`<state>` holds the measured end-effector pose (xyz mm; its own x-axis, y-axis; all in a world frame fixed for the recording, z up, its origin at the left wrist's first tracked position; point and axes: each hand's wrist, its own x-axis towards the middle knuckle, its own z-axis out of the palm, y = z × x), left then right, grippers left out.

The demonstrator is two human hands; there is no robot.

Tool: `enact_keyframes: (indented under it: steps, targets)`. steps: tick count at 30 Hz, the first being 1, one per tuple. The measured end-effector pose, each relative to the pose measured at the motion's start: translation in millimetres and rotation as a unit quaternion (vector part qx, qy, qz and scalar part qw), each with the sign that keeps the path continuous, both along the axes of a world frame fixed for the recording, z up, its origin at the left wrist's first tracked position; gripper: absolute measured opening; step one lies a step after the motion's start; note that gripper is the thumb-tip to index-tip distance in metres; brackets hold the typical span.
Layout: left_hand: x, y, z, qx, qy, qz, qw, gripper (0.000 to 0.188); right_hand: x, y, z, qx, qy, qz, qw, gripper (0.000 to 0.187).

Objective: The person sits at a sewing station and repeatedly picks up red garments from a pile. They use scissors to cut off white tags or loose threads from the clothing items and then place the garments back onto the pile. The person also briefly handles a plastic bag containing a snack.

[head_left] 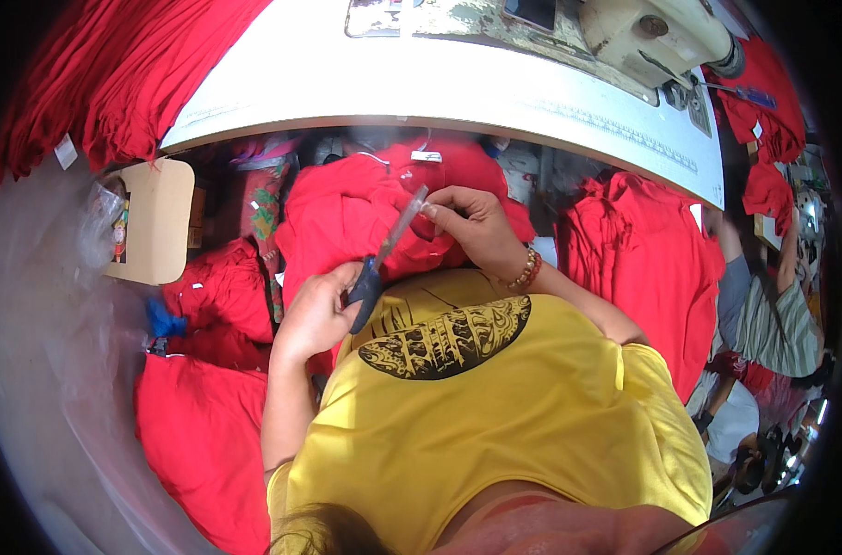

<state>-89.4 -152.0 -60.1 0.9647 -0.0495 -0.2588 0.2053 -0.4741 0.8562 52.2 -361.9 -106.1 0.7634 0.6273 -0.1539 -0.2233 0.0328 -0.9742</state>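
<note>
A pair of scissors (402, 231) with a dark blue handle is gripped in my left hand (315, 307). Its blades slant up and to the right and look closed together. At the blade tips, my right hand (481, 224) has thumb and forefinger pinched together. A small pale bit shows at those fingertips, too fine to name. Red cloth (338, 211) lies bunched across my lap beneath both hands, with a white label (427, 156) near its far edge.
Ahead stands a white sewing table (301, 92) with a sewing machine (657, 42) at its right. Red garments are heaped on the table (134, 74), at my left (199, 435) and right (638, 268). A beige box (153, 222) sits left. Other people (773, 319) are at far right.
</note>
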Motion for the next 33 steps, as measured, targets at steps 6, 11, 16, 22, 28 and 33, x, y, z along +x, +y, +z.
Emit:
enact_keyframes:
  steps: [6, 11, 16, 22, 28, 33]
  targets:
    - [77.5, 34.5, 49.6, 0.176, -0.094, 0.161, 0.967, 0.024, 14.1, -20.4, -14.4, -0.081, -0.107, 0.049, 0.99, 0.039]
    - [176.6, 100.7, 50.9, 0.439, -0.128, 0.144, 0.878, 0.04, 3.7, -40.3, -26.7, -0.202, -0.332, 0.241, 0.889, 0.057]
    - [228.2, 110.5, 22.4, 0.363, -0.213, 0.162, 0.892, 0.025, -4.5, -49.0, -29.9, -0.269, -0.176, 0.213, 0.923, 0.037]
    - [93.3, -13.2, 25.9, 0.172, -0.127, -0.114, 0.97, 0.092, 18.7, -48.3, -27.3, -0.032, -0.02, -0.025, 0.999, 0.018]
    - [37.8, -39.5, 12.4, 0.077, -0.242, 0.172, 0.952, 0.034, 25.0, 13.6, 38.4, 0.065, -0.166, 0.178, 0.968, 0.049]
    - [30.7, -15.0, 70.3, 0.138, -0.397, 0.078, 0.904, 0.026, 69.4, -1.6, 22.7, -0.1, -0.568, 0.211, 0.789, 0.048]
